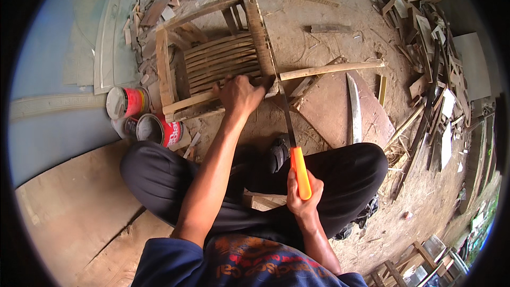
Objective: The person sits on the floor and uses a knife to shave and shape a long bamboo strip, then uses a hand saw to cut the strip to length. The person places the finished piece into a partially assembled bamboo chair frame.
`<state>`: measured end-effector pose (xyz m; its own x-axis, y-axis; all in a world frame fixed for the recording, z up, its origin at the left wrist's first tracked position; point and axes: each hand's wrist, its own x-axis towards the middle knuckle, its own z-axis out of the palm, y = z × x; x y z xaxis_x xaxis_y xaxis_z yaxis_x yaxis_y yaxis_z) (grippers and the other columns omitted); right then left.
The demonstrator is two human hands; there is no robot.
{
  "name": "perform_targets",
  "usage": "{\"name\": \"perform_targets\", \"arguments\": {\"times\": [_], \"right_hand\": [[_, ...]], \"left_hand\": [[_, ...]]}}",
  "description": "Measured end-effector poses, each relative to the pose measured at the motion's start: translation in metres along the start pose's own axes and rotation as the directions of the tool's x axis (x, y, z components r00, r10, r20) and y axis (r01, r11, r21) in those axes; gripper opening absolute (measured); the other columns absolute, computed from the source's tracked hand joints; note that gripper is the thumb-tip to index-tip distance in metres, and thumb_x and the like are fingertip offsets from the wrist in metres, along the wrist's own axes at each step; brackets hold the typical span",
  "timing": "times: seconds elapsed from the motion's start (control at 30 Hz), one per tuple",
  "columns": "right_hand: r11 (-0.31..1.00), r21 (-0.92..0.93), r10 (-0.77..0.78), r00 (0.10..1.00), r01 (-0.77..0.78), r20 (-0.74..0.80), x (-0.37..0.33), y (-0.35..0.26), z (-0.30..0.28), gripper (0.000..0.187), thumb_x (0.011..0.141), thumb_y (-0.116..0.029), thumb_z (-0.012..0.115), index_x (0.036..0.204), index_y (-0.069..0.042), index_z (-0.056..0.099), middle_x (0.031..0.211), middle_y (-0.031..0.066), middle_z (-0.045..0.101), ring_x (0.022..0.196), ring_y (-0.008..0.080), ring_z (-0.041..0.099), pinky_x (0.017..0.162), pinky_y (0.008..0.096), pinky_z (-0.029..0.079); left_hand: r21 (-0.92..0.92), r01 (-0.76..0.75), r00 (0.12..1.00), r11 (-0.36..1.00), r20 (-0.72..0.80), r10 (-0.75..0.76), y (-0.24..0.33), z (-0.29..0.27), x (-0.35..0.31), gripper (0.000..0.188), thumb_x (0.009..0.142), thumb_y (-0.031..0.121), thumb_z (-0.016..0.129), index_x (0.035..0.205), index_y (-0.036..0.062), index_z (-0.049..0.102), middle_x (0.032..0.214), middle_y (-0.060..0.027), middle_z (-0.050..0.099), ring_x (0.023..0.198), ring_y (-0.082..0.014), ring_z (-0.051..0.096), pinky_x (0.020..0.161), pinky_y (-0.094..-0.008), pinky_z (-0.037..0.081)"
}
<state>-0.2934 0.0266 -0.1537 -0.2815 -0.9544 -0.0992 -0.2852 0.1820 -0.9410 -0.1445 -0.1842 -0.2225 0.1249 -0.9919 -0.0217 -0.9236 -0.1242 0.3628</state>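
Note:
My right hand is closed around the orange handle of a handsaw. Its narrow dark blade runs forward to the near right corner of a wooden frame with several slats inside, which looks like a small stool or chair. The blade's tip lies against or beside that corner; contact is hard to make out. My left hand grips the frame's near rail just left of the blade, fingers curled over it and partly hidden. From the same corner a thin wooden strip sticks out to the right.
Two open cans with red labels stand left of the frame. A brown board lies at the right, bearing a long curved pale piece. Scrap wood is heaped along the right side. My crossed legs flank the saw.

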Motion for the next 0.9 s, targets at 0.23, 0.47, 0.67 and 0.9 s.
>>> {"name": "perform_targets", "arguments": {"times": [0.23,0.47,0.67,0.9], "right_hand": [[0.999,0.002,-0.036,0.999,0.036,0.002,-0.007,0.005,-0.004,0.026,0.092,-0.009,0.067,0.069,0.0,0.057,0.053,0.0071,0.052,0.043,0.0146,0.051,0.044,0.0303,0.04],[0.998,0.014,0.058,0.998,-0.058,0.03,-0.017,0.013,-0.011,0.025,0.088,-0.01,0.07,0.069,-0.001,0.056,0.054,0.0078,0.052,0.042,0.0163,0.051,0.044,0.0309,0.04],[0.996,0.05,0.081,0.997,-0.08,-0.015,-0.022,0.021,-0.025,0.027,0.093,-0.013,0.066,0.072,0.002,0.058,0.053,0.0063,0.05,0.046,0.0124,0.051,0.045,0.0283,0.038],[1.0,0.015,-0.017,0.998,0.018,-0.057,-0.001,0.024,-0.011,0.036,0.096,-0.021,0.068,0.069,-0.001,0.055,0.051,0.0048,0.045,0.043,0.0122,0.043,0.044,0.0308,0.035]], "left_hand": [[0.011,-0.009,0.999,1.0,0.053,0.009,-0.003,-0.001,-0.004,0.061,0.083,0.065,0.066,0.085,0.0053,0.078,0.091,-0.0178,0.074,0.104,-0.0354,0.066,0.105,-0.0634,0.029],[0.051,-0.19,0.929,0.98,-0.314,0.196,-0.002,0.011,-0.011,0.031,0.096,0.029,0.054,0.083,0.0077,0.073,0.086,-0.0125,0.073,0.089,-0.0327,0.068,0.088,-0.0504,0.041],[0.024,-0.143,0.934,0.989,-0.327,0.143,0.003,0.012,-0.008,0.035,0.097,0.028,0.053,0.076,0.0082,0.073,0.079,-0.0133,0.072,0.082,-0.0344,0.069,0.083,-0.0499,0.043],[0.053,-0.169,0.899,0.984,-0.402,0.176,0.0,0.016,-0.005,0.039,0.097,0.03,0.055,0.071,0.0072,0.073,0.078,-0.015,0.072,0.079,-0.0348,0.069,0.082,-0.0495,0.043]]}}
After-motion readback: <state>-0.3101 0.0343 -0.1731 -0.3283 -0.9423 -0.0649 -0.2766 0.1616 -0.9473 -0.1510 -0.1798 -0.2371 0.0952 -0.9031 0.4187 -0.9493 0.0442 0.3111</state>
